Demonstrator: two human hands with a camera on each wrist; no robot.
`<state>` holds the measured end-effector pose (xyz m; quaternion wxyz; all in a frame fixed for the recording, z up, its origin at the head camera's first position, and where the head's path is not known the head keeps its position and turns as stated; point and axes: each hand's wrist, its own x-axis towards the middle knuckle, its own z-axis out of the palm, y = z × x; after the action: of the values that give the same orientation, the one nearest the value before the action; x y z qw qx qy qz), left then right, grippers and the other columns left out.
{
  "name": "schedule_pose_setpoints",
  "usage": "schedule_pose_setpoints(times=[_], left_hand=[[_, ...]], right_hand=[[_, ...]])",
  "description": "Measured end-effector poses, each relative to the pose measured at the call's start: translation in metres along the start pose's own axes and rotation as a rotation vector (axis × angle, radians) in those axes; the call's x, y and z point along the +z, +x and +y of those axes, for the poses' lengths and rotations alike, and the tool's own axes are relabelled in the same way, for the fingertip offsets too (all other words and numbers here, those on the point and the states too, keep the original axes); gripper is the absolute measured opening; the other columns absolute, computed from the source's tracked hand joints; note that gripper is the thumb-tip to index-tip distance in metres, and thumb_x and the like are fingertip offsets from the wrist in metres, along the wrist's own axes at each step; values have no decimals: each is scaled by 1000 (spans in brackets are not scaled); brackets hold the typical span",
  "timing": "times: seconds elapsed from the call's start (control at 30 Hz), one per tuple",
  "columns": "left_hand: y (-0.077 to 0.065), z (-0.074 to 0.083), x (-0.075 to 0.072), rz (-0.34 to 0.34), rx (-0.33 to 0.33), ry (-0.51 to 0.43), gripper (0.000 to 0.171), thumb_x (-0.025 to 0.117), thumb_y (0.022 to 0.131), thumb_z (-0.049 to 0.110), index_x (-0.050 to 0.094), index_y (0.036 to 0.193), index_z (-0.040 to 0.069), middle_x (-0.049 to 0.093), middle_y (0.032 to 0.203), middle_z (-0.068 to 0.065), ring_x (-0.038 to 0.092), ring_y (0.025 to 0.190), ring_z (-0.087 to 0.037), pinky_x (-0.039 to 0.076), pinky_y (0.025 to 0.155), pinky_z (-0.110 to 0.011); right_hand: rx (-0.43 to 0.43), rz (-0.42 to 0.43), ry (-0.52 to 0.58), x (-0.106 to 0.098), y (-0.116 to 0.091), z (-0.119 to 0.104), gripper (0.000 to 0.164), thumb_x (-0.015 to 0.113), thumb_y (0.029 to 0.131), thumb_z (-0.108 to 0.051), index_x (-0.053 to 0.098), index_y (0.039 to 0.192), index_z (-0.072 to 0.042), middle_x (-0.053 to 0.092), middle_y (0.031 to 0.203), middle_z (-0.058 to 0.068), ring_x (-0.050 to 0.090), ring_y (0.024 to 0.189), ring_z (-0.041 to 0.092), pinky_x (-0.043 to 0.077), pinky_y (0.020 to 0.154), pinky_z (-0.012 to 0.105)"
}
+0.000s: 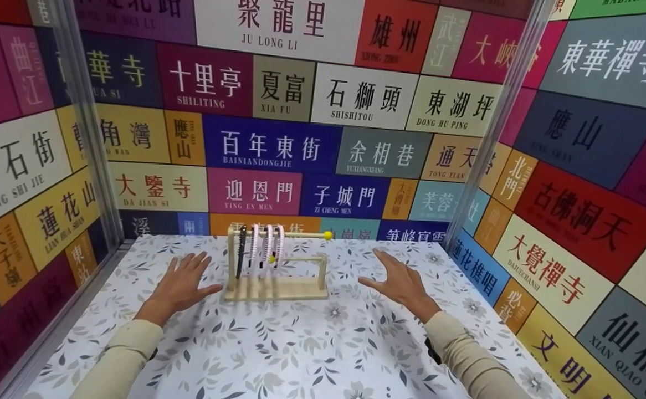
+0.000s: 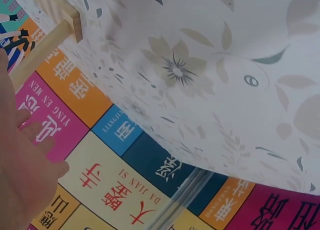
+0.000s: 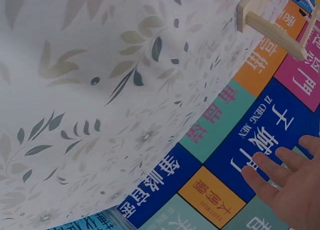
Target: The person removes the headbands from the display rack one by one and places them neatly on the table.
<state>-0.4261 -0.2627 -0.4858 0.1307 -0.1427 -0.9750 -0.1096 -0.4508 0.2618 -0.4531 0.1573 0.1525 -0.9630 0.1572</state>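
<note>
A small wooden rack (image 1: 301, 294) with two horizontal bars stands toward the back of the table. From its upper bar hang a black band (image 1: 241, 252) and several pale pink and white bands (image 1: 268, 244). Yellow balls cap the bar ends, one (image 1: 328, 235) at the upper right. My left hand (image 1: 181, 282) is held left of the rack, fingers spread and holding nothing. On the other side, my right hand (image 1: 403, 285) is likewise spread, apart from the rack. Both wrist views show part of the rack's wood past the hands.
A white cloth with grey leaves and flowers covers the table (image 1: 278, 354). Panels of coloured signs with Chinese lettering (image 1: 270, 145) rise behind and on both sides. Clear vertical strips (image 1: 495, 111) mark the corners.
</note>
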Motion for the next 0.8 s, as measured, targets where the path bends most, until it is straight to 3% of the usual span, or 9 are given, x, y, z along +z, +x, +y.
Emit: schedule_pose_setpoints(times=[0.17,0.4,0.5,0.8], left_hand=[[2,2,7,0,14,-11,85,61,100,57,40,156,-2,35,162,-25,28,150,-50,11,123,-69],[9,6,17,-58,-14,-65,90,56,99,64,36,158,-1,33,165,-24,24,152,-48,5,124,-68],[12,7,22,-78,-23,-80,89,55,100,63,35,159,0,32,165,-23,24,153,-47,5,124,-68],[18,7,37,-83,-22,-124,76,63,103,44,37,158,-1,34,164,-23,26,152,-49,10,123,-69]], right_hand=[[-17,12,11,6,7,-16,95,67,86,-75,42,160,-20,49,157,13,60,129,38,56,94,56],[-67,39,14,13,17,-41,93,68,86,-73,45,158,-20,54,153,10,69,110,34,60,72,48],[-77,42,15,18,21,-50,91,69,86,-73,46,158,-20,56,152,9,70,109,33,60,71,46],[-140,18,49,34,29,-79,86,69,89,-68,47,157,-19,57,149,11,71,104,32,58,62,42]])
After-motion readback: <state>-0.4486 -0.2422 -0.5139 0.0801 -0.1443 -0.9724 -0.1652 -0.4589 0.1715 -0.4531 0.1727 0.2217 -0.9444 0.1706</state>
